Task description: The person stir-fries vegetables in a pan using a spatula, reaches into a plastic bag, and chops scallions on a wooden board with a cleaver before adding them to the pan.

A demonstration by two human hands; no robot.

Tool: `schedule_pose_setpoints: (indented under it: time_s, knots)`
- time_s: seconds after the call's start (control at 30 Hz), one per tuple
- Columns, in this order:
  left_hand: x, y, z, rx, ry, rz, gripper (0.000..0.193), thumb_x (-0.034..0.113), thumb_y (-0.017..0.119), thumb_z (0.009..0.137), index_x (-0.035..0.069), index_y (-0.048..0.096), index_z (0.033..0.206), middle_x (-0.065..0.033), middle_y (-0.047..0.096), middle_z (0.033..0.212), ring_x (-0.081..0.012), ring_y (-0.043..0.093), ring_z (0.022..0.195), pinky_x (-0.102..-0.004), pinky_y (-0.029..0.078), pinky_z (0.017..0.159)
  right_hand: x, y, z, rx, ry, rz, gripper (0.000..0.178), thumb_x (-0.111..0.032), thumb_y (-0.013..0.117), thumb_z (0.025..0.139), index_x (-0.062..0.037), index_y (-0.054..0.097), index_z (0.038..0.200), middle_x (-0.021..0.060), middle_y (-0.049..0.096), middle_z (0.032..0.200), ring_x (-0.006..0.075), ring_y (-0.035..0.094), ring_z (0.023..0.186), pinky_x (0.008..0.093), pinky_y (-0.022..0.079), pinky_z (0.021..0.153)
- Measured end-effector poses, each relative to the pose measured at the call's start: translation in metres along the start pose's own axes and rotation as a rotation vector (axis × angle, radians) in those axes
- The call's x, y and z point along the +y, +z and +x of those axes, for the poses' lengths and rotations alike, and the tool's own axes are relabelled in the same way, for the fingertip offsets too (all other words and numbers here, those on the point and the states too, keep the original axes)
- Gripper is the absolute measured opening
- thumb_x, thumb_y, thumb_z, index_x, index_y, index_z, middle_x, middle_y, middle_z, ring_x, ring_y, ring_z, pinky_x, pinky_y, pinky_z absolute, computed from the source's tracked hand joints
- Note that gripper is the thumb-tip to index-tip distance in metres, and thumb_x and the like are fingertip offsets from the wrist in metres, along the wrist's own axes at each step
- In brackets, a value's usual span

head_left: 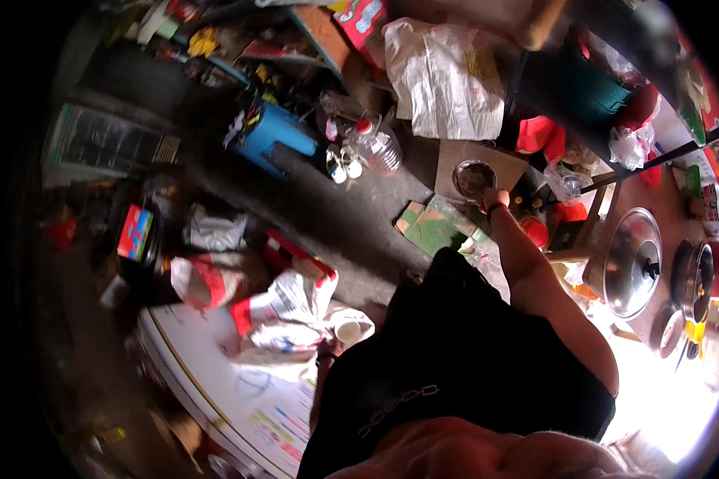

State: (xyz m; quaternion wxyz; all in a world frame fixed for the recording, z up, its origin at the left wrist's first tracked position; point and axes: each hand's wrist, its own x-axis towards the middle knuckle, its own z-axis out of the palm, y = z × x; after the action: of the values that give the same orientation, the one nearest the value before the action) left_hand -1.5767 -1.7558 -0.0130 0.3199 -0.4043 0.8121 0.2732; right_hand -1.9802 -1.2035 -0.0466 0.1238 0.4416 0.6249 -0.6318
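Observation:
My right arm reaches forward, and my right hand (497, 197) is closed at the near edge of a small round bowl (474, 179) with a shiny rim and a brownish inside. The bowl is over a flat brown cardboard piece (447, 164). My left hand (332, 347) is low at my left side, mostly hidden by my dark clothing, with a dark band at the wrist. Its fingers appear closed on a white cup (347, 330), whose round opening faces up. White and red plastic bags (287, 307) lie right beside the cup.
A white chest-like appliance (184, 343) stands at the left. Ahead are a blue stool (276, 136), a large clear bottle with a red cap (378, 148) and a white sack (447, 80). At right, a counter holds a domed metal lid (633, 263). Flattened green cardboard (433, 230) covers some floor.

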Motion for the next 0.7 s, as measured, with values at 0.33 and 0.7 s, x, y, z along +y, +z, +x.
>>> schedule_pose_setpoints:
  time_s: [0.33,0.7]
  knots:
    - [0.463,-0.207,0.119,0.017,0.797,-0.126,0.041,0.026,0.063,0.085,0.003,0.046,0.114,-0.0092,0.061,0.069,-0.0163,0.061,0.064,-0.0374,0.049,0.056,-0.080,0.108,0.041,0.253,-0.041,0.241,0.022,-0.011,0.046,0.087,0.0007,0.054,0.072,0.0150,0.062,0.064,0.0221,0.060,0.050,0.0340,0.047,0.041]
    - [0.714,-0.132,0.068,0.036,1.614,0.362,0.125,0.052,0.083,0.054,-0.009,0.009,0.135,-0.0328,0.028,0.131,-0.0457,0.034,0.121,-0.0498,0.033,0.102,-0.266,0.181,-0.011,0.071,-0.407,0.739,0.039,-0.019,0.066,0.084,-0.0003,0.059,0.118,0.0093,0.066,0.100,0.0139,0.063,0.072,0.0256,0.051,0.057]
